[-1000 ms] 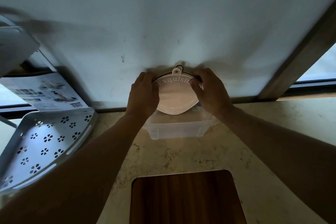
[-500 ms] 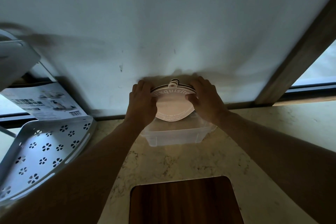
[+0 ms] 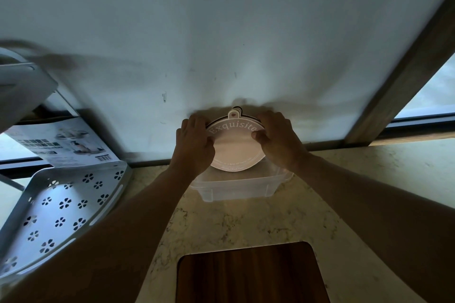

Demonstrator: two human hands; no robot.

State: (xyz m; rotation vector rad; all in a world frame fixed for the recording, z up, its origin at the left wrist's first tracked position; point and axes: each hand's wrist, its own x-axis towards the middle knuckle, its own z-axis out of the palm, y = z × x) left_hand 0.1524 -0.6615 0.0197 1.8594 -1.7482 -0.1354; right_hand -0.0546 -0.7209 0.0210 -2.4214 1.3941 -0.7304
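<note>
Listing what you have in hand, item by item.

Item 1, your left hand (image 3: 194,147): curled round the left edge of the round disc (image 3: 236,147), back of the hand toward the camera, fingers wrapped over the rim. It is clamped on the disc, not spread.

Item 2, your right hand (image 3: 278,140): gripping the disc's right edge. The thumb lies on the front face near the rim and the other fingers curve over the top and behind. How far they reach behind cannot be told.

Item 3, round disc: pale pink face, held nearly upright between both hands and close to the wall (image 3: 221,32). White lettering "Exquisite" arcs along its top, and finer print along the bottom is too small to read. A small tab with a hole stands at the top edge. A dark rim shows just behind the pink one, so more than one layer may be held, though the count cannot be told.

Item 4, clear plastic container (image 3: 236,187): rectangular, open-topped, standing on the table (image 3: 246,224) against the wall. The disc's lower edge is over its opening, but whether they touch cannot be told.

Item 5, dark wooden board (image 3: 248,275): lying on the table, nearer you, well apart from the container.

Item 6, white perforated shelf (image 3: 61,206): at your left, flower-shaped cut-outs, with a printed sheet (image 3: 64,142) behind it.
</note>
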